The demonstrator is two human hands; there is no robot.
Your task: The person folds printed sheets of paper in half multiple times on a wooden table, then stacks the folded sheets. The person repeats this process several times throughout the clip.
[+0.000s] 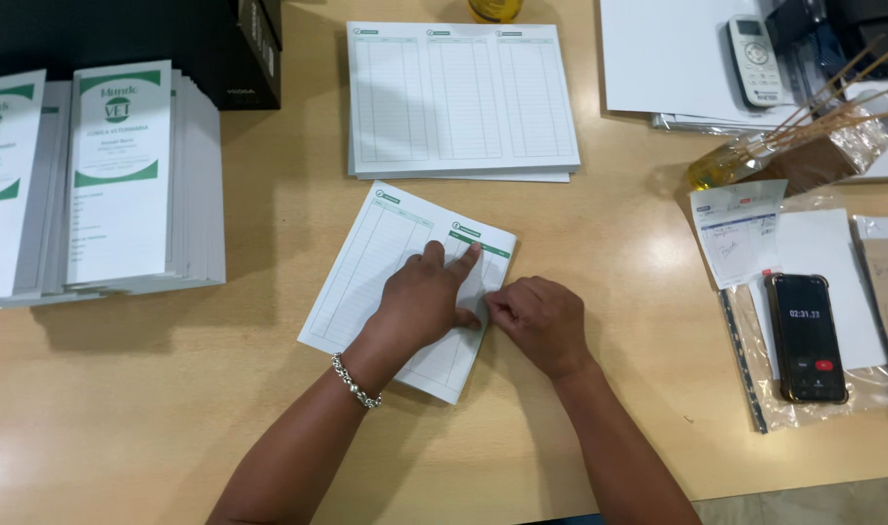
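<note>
A white sheet with green-lined table columns (366, 262) lies on the wooden table (220, 369), its right third folded over. My left hand (424, 297), a beaded bracelet on the wrist, presses flat on the folded part with the index finger stretched along the crease. My right hand (541, 321) pinches the sheet's right folded edge with its fingertips.
A stack of unfolded sheets (463, 97) lies beyond my hands. Piles of folded green-and-white leaflets (123, 175) stand at the left beside a black box (172, 39). At the right are a phone (805, 335), papers in a plastic sleeve, a reed diffuser (745, 156) and a white handset (753, 58).
</note>
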